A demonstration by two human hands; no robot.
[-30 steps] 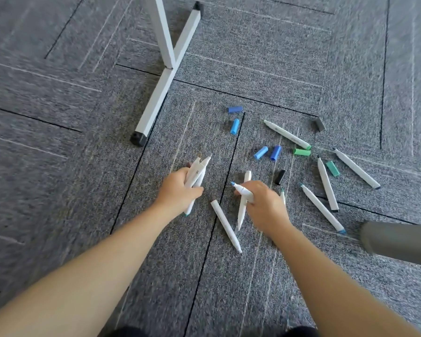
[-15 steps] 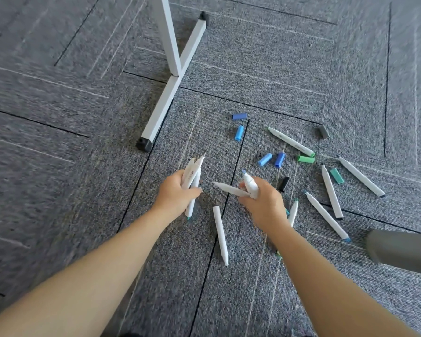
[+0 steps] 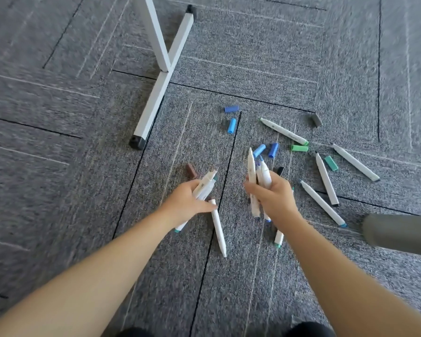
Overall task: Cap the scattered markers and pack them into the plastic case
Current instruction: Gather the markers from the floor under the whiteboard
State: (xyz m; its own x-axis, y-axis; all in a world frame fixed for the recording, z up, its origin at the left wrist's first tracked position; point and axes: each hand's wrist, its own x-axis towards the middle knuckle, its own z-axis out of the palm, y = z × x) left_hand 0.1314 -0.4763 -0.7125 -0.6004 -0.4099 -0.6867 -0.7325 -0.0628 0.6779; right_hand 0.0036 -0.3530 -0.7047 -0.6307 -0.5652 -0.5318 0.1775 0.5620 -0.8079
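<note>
A: What is sitting farthest left?

B: A white metal stand leg [image 3: 156, 93] with a black end cap is lying on the grey carpet floor [image 3: 58, 166], up and to the left of the left hand [image 3: 184, 203].

A: And what is that hand doing?

B: It is gripping a bunch of white uncapped markers [image 3: 204, 187], fingers curled round them, tips pointing up and to the right. A brown cap [image 3: 191, 171] is lying just above it, and one long white marker [image 3: 218, 227] is lying on the carpet, its upper end touching the fingertips.

A: What about the other one?

B: The right hand [image 3: 271, 198] is clenching a second bundle of white markers [image 3: 255, 176], held nearly upright, at least one showing a blue tip. A marker with a green end [image 3: 278, 239] is poking out below its wrist.

A: What is lying around it?

B: Above it, four blue caps [image 3: 232, 125] are lying scattered, two of them just past the bundle's tips. Up and to its right a green cap [image 3: 300, 148] is lying beside a white marker [image 3: 284, 132], with a dark grey cap [image 3: 317, 120] beyond. To the right, four more loose white markers [image 3: 326, 181] and a teal cap [image 3: 331, 163] are lying on the carpet. Farthest right, a grey rounded object [image 3: 399, 233] is entering from the edge; I cannot tell what it is.
</note>
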